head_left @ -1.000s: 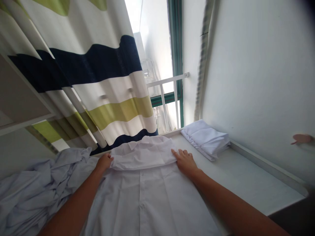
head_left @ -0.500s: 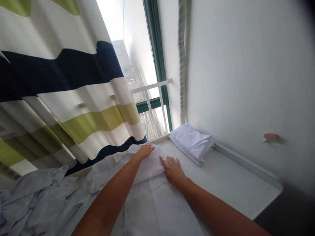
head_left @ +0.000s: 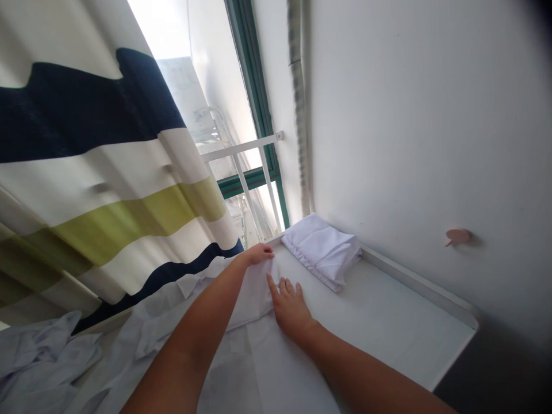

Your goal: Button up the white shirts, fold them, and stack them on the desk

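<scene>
A thin white garment (head_left: 263, 339) lies spread over the white tabletop (head_left: 388, 322), with one part folded over at its far end. My left hand (head_left: 259, 253) is closed at the far edge of the garment, fingers curled, with the cloth hanging from it. Just nearer and to the right, my right hand (head_left: 291, 305) lies with its fingers apart along the garment's right edge, the index fingertip touching the cloth. A folded white cloth piece (head_left: 319, 247) with a gathered edge rests beyond my right hand, in the table's far corner.
Crumpled white fabric (head_left: 43, 362) is heaped at the left. A striped curtain (head_left: 129, 190) hangs along the far left side, beside a window with a white railing (head_left: 241, 148). A raised rim (head_left: 414, 282) runs along the wall side, and a pink round hook (head_left: 457, 236) is on the wall.
My left hand has moved slightly away along the garment's far edge, and the cloth below it looks lifted more. My right hand stays at the right edge. The view has shifted to the right.
</scene>
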Tool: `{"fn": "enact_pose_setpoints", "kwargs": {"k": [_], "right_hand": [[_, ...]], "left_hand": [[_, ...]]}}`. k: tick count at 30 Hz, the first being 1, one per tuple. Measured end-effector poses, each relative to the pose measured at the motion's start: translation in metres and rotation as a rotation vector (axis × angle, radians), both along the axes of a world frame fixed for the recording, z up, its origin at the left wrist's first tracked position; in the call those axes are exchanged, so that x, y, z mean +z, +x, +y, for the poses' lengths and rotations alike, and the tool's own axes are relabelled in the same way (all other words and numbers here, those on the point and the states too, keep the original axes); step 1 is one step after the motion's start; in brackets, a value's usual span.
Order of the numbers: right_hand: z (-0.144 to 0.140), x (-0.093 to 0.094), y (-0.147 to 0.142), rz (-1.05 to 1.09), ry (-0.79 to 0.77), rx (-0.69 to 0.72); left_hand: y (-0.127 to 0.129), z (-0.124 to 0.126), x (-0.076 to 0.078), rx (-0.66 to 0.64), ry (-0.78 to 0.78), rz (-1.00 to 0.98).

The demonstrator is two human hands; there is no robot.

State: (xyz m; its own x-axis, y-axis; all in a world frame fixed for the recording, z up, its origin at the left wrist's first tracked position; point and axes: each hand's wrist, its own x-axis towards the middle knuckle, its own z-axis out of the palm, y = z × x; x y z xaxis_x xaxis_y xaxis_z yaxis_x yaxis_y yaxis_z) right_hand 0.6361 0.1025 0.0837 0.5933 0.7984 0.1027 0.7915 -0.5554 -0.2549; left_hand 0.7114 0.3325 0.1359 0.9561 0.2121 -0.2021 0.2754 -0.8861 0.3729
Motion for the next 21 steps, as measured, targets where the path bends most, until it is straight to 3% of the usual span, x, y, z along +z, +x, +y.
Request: {"fn": "enact_pose_setpoints", "kwargs": {"k": [5, 9, 12, 15, 19, 21], "right_hand": [[-0.004, 0.0, 0.005, 0.067, -0.069, -0.025], [-0.011, 0.009, 0.013, 0.124, -0.025, 0.16], [-0.015, 0.015, 0.012, 0.117, 0.025, 0.31], [-0.015, 0.013, 0.008, 0.149, -0.045, 0.351], [-0.013, 0.007, 0.008, 0.127, -0.148, 0.345], [-0.013, 0.004, 0.011, 0.101, -0.172, 0.352]], "left_hand": [[-0.011, -0.019, -0.007, 0.065, 0.111, -0.073], [-0.056, -0.037, 0.004, 0.181, 0.257, -0.285], [-0.121, -0.04, 0.014, 0.261, 0.335, -0.38], [-0.208, -0.025, 0.012, 0.322, 0.384, -0.398], [-0.326, 0.01, -0.015, 0.375, 0.419, -0.307], [-0.371, 0.025, -0.031, 0.447, 0.394, -0.186]]}}
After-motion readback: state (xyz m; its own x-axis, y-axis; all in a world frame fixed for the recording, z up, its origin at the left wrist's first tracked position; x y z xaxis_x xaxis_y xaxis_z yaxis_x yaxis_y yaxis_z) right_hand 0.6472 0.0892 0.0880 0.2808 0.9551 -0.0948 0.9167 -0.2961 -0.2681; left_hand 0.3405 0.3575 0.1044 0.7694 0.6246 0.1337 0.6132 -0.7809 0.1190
